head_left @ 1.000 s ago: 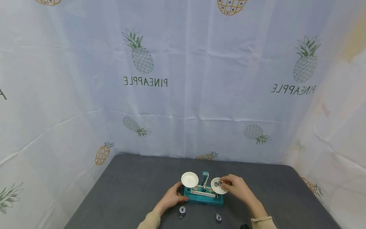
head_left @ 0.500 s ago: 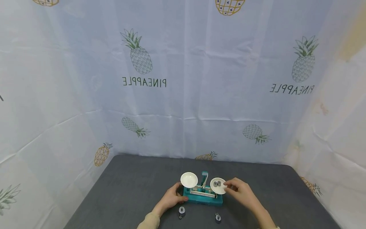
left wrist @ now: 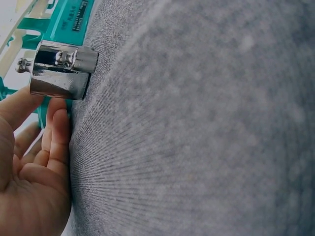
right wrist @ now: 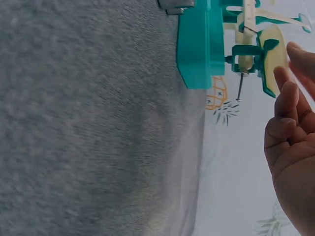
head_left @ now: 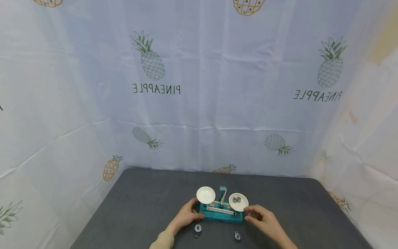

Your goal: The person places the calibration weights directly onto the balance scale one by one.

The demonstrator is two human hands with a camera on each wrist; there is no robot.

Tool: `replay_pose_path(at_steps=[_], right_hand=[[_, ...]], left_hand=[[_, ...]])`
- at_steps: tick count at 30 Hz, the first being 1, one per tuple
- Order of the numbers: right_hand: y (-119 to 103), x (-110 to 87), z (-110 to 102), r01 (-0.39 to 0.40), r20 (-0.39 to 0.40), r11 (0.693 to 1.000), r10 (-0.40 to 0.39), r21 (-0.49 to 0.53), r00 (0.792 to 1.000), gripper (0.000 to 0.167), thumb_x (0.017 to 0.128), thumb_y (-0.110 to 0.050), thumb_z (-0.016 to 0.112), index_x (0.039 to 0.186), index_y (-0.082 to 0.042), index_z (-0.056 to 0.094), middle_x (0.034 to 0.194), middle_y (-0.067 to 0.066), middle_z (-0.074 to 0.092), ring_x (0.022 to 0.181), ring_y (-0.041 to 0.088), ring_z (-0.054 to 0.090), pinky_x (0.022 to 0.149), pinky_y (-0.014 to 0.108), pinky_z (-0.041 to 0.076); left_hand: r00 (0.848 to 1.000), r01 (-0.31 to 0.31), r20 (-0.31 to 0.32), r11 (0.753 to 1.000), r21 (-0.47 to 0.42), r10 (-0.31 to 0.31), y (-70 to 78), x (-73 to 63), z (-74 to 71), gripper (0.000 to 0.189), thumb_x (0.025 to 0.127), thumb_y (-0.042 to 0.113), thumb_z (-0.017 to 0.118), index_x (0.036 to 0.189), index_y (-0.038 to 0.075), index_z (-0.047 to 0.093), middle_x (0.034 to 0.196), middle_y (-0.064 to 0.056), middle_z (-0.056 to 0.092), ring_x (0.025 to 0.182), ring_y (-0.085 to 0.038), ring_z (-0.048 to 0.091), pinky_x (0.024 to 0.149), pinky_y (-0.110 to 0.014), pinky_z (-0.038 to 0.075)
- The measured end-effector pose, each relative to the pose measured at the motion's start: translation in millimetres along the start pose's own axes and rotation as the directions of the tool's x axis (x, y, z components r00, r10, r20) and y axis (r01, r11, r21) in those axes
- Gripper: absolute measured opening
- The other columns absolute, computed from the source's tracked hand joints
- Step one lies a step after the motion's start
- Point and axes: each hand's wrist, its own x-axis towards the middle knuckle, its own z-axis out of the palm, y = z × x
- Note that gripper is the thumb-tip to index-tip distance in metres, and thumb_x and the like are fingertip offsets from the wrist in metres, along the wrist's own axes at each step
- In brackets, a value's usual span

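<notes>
A teal balance scale [head_left: 220,217] with two white pans stands on the dark table. My left hand [head_left: 187,214] grips the left end of its base, thumb at the front and fingers behind. Two small metal weights [head_left: 237,199] sit together in the right pan [head_left: 238,206]; the left pan [head_left: 206,195] holds nothing. Just beside the right pan's near edge is my right hand [head_left: 262,221], fingers loosely bent and holding nothing. In the right wrist view its fingertips come close to the pan [right wrist: 273,54]; whether they touch, I cannot tell.
Two sets of metal weights lie on the table in front of the scale: one at left [head_left: 198,229], one at right [head_left: 237,236]. The left wrist view shows a shiny large weight [left wrist: 56,81] near my thumb. A pineapple-print curtain [head_left: 199,148] surrounds the table [head_left: 140,207].
My right hand has let go of a weight in the right pan and drawn back to the right and nearer to me. My left hand has stayed on the base.
</notes>
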Motion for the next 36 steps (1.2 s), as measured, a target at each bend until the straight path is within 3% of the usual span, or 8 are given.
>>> replay_pose_path(at_steps=[7,10,14,20,23,36], right_hand=[[6,-4.1,3,0.066,0.062,0.996,-0.069,0.055,0.996,0.022,0.084,-0.018,0.068,0.102,-0.006,0.067,0.078,0.000,0.060,0.058,-0.002,0.046,0.051,0.020,0.041],[10,-4.1,3,0.030,0.161,0.996,-0.043,0.083,0.986,0.024,0.086,-0.020,0.065,0.104,-0.004,0.066,0.079,0.001,0.062,0.060,-0.001,0.047,0.052,0.021,0.041],[13,-4.5,5,-0.047,0.290,0.990,0.007,0.130,0.957,0.026,0.088,-0.020,0.063,0.107,-0.003,0.064,0.082,0.000,0.062,0.063,-0.001,0.050,0.054,0.022,0.043],[16,-6.1,11,-0.145,0.406,0.970,0.055,0.193,0.912,0.029,0.088,-0.021,0.063,0.108,-0.001,0.063,0.083,-0.002,0.061,0.066,0.000,0.051,0.055,0.023,0.043],[18,-6.3,13,-0.171,0.434,0.964,0.068,0.203,0.898,0.028,0.087,-0.021,0.064,0.107,-0.001,0.064,0.084,-0.001,0.061,0.067,0.000,0.052,0.055,0.023,0.043],[25,-8.2,21,-0.155,0.480,0.962,0.029,0.226,0.877,0.026,0.085,-0.019,0.066,0.101,0.002,0.065,0.080,-0.003,0.063,0.067,-0.001,0.054,0.057,0.021,0.044]], left_hand=[[1.000,0.000,-0.007,1.000,0.011,0.000,-1.3,1.2,1.8,0.061,0.076,0.013,0.074,0.128,-0.001,0.045,0.067,-0.007,0.063,0.057,-0.011,0.055,0.053,-0.026,0.043],[1.000,0.001,-0.009,1.000,0.014,-0.001,-1.8,1.9,2.0,0.061,0.077,0.012,0.074,0.129,-0.002,0.045,0.067,-0.008,0.063,0.058,-0.011,0.055,0.053,-0.027,0.043],[1.000,0.000,-0.009,1.000,0.021,0.000,-2.2,2.4,1.8,0.062,0.077,0.012,0.073,0.130,-0.002,0.044,0.068,-0.009,0.063,0.058,-0.012,0.055,0.053,-0.026,0.042],[1.000,0.005,-0.009,1.000,0.024,-0.005,-1.7,2.2,1.4,0.063,0.077,0.013,0.074,0.130,-0.002,0.043,0.068,-0.007,0.063,0.059,-0.012,0.055,0.053,-0.027,0.042],[1.000,0.007,-0.008,1.000,0.021,-0.007,-1.5,2.2,1.3,0.064,0.077,0.013,0.074,0.130,-0.003,0.043,0.067,-0.006,0.062,0.058,-0.012,0.055,0.053,-0.027,0.043],[1.000,0.005,-0.007,1.000,0.022,-0.005,-2.3,2.0,0.8,0.064,0.076,0.015,0.075,0.130,-0.002,0.044,0.067,-0.006,0.061,0.058,-0.011,0.055,0.053,-0.026,0.043]])
